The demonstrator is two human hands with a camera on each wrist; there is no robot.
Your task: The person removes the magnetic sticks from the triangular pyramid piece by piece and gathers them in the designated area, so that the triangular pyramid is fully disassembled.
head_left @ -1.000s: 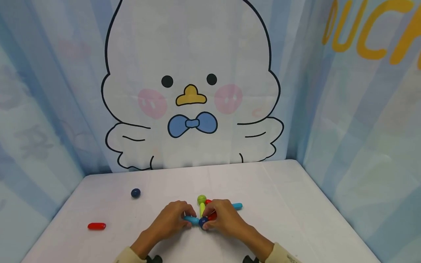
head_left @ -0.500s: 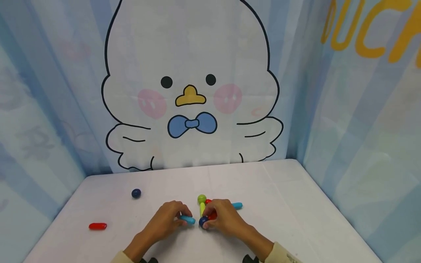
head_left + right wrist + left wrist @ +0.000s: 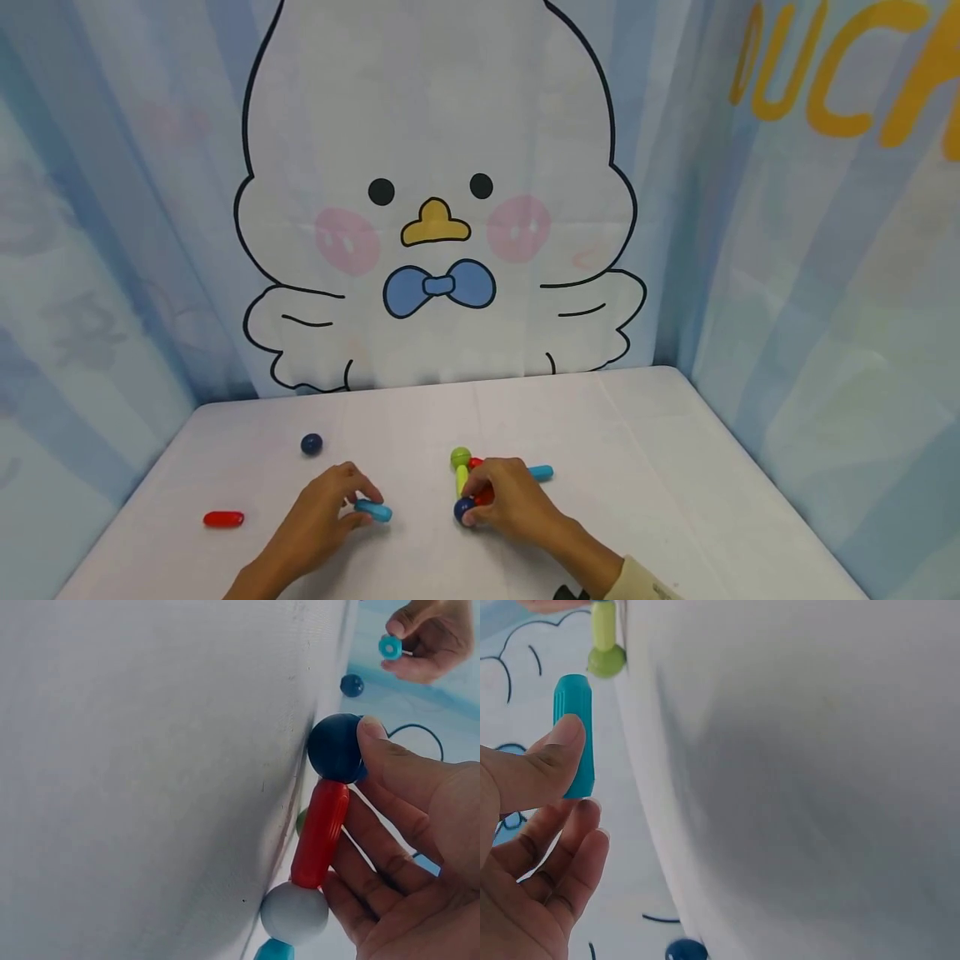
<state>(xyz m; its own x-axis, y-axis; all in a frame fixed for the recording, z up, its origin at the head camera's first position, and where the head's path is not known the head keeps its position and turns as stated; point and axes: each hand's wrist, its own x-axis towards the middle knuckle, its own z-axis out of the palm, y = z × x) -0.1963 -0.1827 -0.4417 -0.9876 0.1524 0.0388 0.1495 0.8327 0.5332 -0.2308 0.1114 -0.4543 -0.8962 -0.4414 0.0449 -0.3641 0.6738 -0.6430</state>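
Observation:
A short light blue rod (image 3: 373, 510) is pinched between thumb and fingers of my left hand (image 3: 318, 515), apart from the other pieces. My right hand (image 3: 517, 504) holds a dark blue ball (image 3: 334, 748) between thumb and fingers. Joined to that ball is a red rod (image 3: 321, 836), which leads to a white ball (image 3: 295, 913). Another light blue rod (image 3: 541, 473) sticks out beyond the right hand. A yellow-green rod (image 3: 461, 481) and a green ball (image 3: 461, 457) lie behind the dark blue ball. A second red piece (image 3: 476, 462) is mostly hidden by the right hand.
On the left of the white table (image 3: 600, 417) lies a loose red rod (image 3: 223, 519). Farther back is a loose dark blue ball (image 3: 311, 444). Curtains printed with a cartoon duck (image 3: 435, 333) stand behind and beside the table.
My left hand has moved left with the light blue rod, away from the dark blue ball it was against. The right hand stays in place on the ball.

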